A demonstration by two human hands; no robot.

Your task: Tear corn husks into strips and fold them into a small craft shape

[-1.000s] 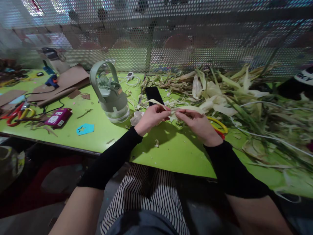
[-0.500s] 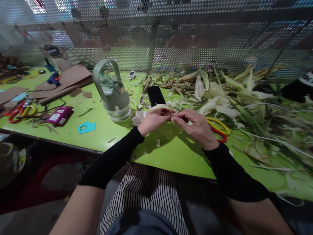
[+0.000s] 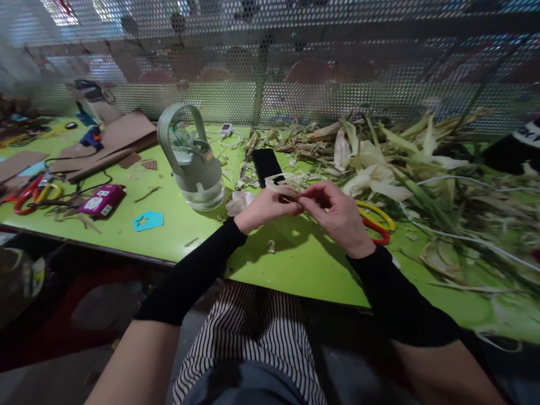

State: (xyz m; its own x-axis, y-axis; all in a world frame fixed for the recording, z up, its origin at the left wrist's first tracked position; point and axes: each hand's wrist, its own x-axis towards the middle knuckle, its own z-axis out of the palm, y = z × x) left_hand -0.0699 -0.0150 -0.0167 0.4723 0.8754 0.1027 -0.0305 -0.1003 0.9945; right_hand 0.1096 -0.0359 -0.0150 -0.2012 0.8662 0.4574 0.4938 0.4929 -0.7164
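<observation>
Both hands meet over the green table [image 3: 295,270], fingertips close together. My left hand [image 3: 270,208] is closed on a pale strip of corn husk [image 3: 280,184], which sticks up past the fingers with cut-out gaps in it. My right hand [image 3: 333,211] pinches at the same strip from the right; its fingertips partly hide the end. Behind them lies a black phone [image 3: 266,164]. A crumpled whitish piece [image 3: 239,202] rests beside my left wrist. Scissors with red and yellow handles [image 3: 379,222] lie just right of my right hand.
A heap of corn husks [image 3: 392,163] covers the right side, crossed by a white cable [image 3: 459,236]. Left stand a green water bottle [image 3: 198,174], a blue paper tag [image 3: 148,221], a purple box [image 3: 102,201], a glue gun [image 3: 93,136] and brown cardboard [image 3: 122,140]. Perforated metal [image 3: 253,67] rises behind.
The husk strip has turned in my fingers, and its cut gaps now show above my left hand. My right fingers have closed in nearer to the left ones.
</observation>
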